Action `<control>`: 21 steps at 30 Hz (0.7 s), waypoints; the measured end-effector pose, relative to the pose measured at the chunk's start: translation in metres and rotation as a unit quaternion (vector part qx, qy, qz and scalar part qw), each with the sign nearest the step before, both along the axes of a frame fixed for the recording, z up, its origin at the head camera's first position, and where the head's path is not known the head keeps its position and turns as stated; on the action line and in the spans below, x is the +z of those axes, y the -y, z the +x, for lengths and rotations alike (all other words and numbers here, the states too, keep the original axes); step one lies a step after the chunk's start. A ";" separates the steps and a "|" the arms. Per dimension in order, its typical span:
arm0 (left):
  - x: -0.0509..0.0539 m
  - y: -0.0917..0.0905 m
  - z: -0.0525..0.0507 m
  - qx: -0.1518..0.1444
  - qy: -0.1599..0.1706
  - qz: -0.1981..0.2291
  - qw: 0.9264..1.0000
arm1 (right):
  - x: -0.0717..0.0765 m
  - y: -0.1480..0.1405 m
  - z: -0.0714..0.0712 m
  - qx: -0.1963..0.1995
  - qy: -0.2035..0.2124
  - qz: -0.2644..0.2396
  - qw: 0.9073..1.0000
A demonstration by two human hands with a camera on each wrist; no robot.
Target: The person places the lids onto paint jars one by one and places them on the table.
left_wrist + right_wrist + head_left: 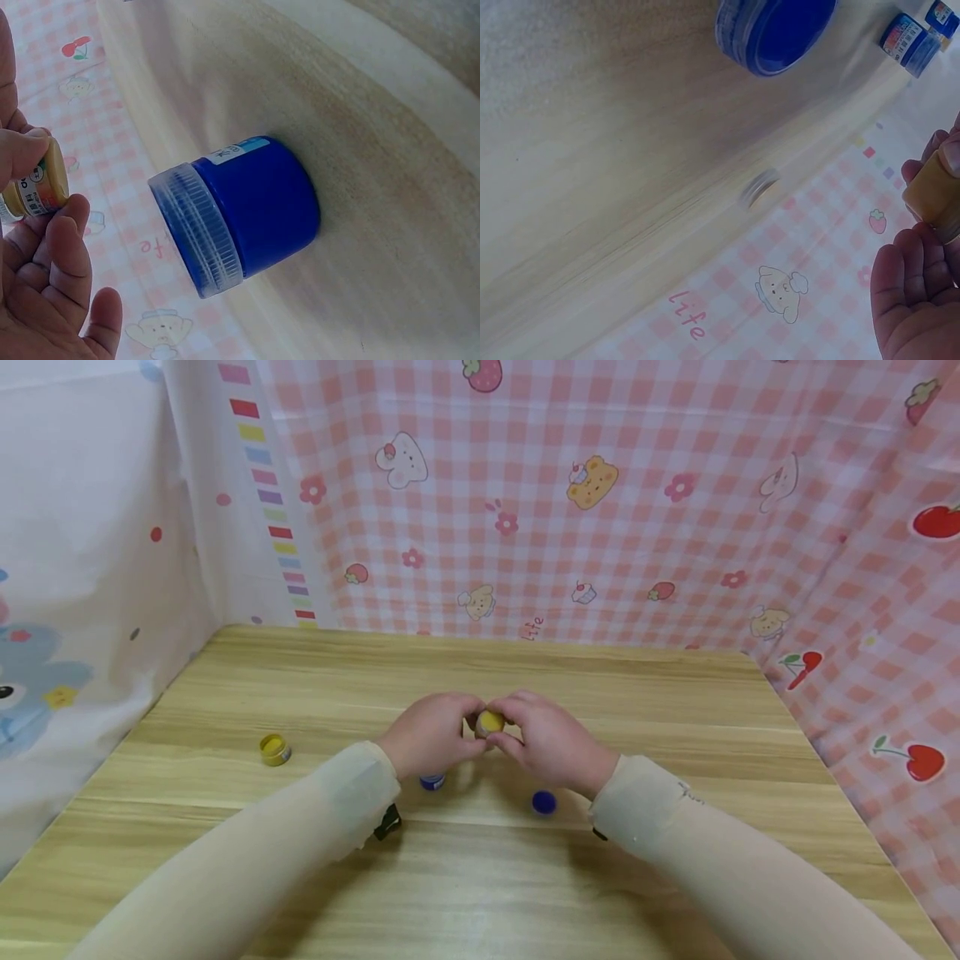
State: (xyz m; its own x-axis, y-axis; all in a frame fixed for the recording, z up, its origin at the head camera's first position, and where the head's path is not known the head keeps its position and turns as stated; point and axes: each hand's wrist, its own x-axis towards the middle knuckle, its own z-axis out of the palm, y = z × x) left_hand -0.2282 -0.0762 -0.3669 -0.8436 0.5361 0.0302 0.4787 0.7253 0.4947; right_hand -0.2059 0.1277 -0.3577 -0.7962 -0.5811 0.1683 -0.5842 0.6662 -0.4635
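Observation:
Both hands meet over the middle of the table around a small yellow paint jar (491, 723) with a printed label (34, 196). My left hand (435, 735) pinches it from the left between thumb and fingers. From the other side, the thumb and fingers of my right hand (551, 742) grip the same jar. The right wrist view shows its smooth yellow body (931, 193) tilted. Under the left wrist stands a blue paint jar (432, 782), its ribbed clear rim (199, 232) visible in the left wrist view. A round blue lid (544, 802) lies below the right hand.
Another yellow jar (275, 750) stands farther left on the wooden table (480, 893). In the right wrist view, a clear ring-like lid (760, 189) lies near the table's far side. Patterned cloth (525, 552) hangs along the back and sides.

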 end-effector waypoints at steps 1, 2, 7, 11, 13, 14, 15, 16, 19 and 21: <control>0.000 0.000 0.000 0.000 -0.001 0.000 1.000 | 0.001 0.000 0.000 0.000 -0.001 0.001 1.000; 0.000 0.000 0.000 0.001 -0.001 0.000 1.000 | 0.001 0.000 0.001 0.001 -0.003 0.003 1.000; 0.001 -0.001 0.000 0.002 -0.003 -0.002 1.000 | 0.003 0.000 0.002 0.001 -0.008 0.006 1.000; 0.002 -0.001 0.001 0.001 0.001 0.001 1.000 | 0.003 0.000 0.002 0.005 -0.014 0.006 1.000; 0.001 -0.001 0.001 0.003 0.003 0.003 1.000 | 0.002 0.000 0.002 0.007 -0.016 0.006 1.000; 0.001 -0.001 0.001 0.004 0.004 0.003 1.000 | 0.002 0.000 0.002 0.008 -0.017 0.006 1.000; 0.001 -0.001 0.001 0.005 0.005 0.004 1.000 | 0.002 0.000 0.002 0.009 -0.017 0.006 1.000; 0.000 -0.001 0.000 0.006 0.007 0.006 1.000 | 0.002 -0.001 0.002 0.009 -0.017 0.006 1.000; -0.001 -0.001 -0.001 0.007 0.012 0.011 1.000 | 0.001 -0.001 0.002 0.011 -0.015 0.004 1.000; -0.002 -0.001 -0.001 0.008 0.015 0.014 1.000 | 0.000 -0.001 0.002 0.009 -0.012 0.002 1.000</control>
